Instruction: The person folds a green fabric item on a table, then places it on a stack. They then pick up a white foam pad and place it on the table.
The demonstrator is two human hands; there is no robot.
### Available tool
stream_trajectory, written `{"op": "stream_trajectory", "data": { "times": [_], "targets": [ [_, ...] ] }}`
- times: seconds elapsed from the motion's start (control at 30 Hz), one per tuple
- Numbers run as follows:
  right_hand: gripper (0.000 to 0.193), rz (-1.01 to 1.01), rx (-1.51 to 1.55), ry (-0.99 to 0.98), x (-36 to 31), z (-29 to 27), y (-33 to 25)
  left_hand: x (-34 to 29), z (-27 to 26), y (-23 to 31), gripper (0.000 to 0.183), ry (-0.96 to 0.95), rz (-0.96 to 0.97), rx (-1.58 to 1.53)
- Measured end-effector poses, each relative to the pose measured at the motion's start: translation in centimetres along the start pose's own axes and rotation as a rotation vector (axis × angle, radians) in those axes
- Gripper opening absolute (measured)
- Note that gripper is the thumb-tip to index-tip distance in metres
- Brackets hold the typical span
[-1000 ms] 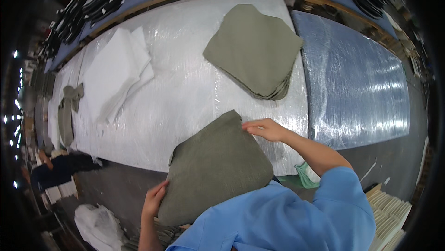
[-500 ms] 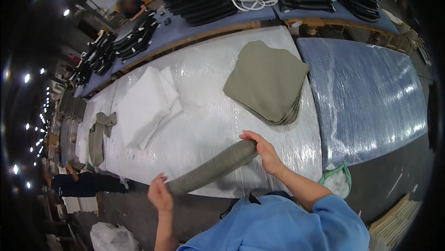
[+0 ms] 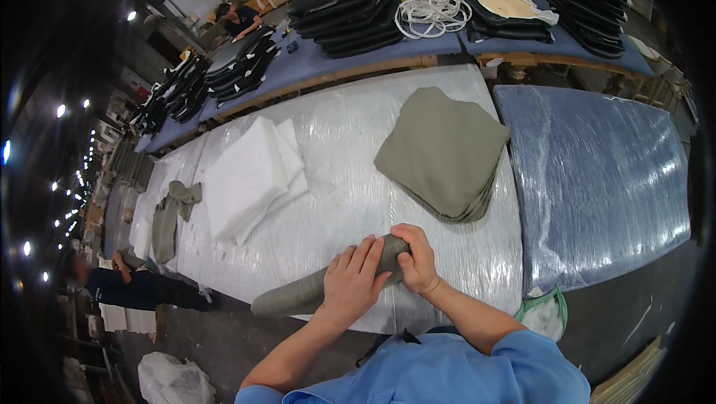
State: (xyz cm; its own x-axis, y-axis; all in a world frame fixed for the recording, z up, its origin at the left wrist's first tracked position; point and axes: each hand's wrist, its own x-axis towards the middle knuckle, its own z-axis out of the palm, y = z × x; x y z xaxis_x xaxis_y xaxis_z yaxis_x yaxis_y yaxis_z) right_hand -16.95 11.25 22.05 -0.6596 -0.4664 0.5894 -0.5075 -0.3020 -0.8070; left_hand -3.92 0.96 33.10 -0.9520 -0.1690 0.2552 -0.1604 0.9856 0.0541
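Olive-grey fabric-covered pad [image 3: 289, 294] shows edge-on at lower centre, left hand [image 3: 353, 285] and right hand [image 3: 420, 261] clamped close together on its right half. Lower right, a green-rimmed bag [image 3: 561, 305] holds white material [image 3: 542, 319]; lower left, a whitish plastic bag's [image 3: 175, 381] contents are unclear.

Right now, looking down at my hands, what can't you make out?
All in the head view:
- Part of the grey-green piece: hidden by the left hand.
- Its right end: partly covered by the right hand.
- Lower layers of the fabric stack: mostly hidden under the top one.
- Base of the plastic bag: cut off by the lower edge.
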Motion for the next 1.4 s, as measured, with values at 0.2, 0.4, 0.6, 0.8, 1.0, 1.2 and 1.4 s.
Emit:
{"op": "stream_trajectory", "data": {
  "times": [0.2,0.4,0.6,0.8,1.0,1.2,1.4],
  "targets": [
    [0.036,0.051,-0.024,0.057,0.5,0.9,0.3,0.9,0.2,0.2,0.065,-0.051,-0.051,-0.019],
    [0.031,0.121,-0.037,0.097,1.1,1.3,0.5,1.7,0.8,0.0,0.06,-0.075,-0.054,-0.153],
    [0.039,0.317,0.125,0.076,0.6,0.6,0.9,3.8,0.2,-0.4,0.055,-0.515,-0.166,-0.185],
    [0.047,0.62,0.38,0.194,-2.5,0.9,4.5,3.9,-0.3,-0.3,0.059,-0.462,-0.217,-0.253],
    [0.044,0.564,0.153,0.195,-4.6,2.3,5.7,2.7,-3.6,-1.1,0.062,-0.44,-0.289,-0.284],
    [0.031,0.151,-0.049,0.168,6.5,1.4,-2.3,2.3,-13.5,-1.6,0.066,-0.213,-0.449,-0.549],
    [0.016,-0.21,-0.276,0.095,11.6,-1.1,-7.6,-2.2,-9.9,-2.8,0.071,0.054,-0.529,-0.837]
  ]
}}
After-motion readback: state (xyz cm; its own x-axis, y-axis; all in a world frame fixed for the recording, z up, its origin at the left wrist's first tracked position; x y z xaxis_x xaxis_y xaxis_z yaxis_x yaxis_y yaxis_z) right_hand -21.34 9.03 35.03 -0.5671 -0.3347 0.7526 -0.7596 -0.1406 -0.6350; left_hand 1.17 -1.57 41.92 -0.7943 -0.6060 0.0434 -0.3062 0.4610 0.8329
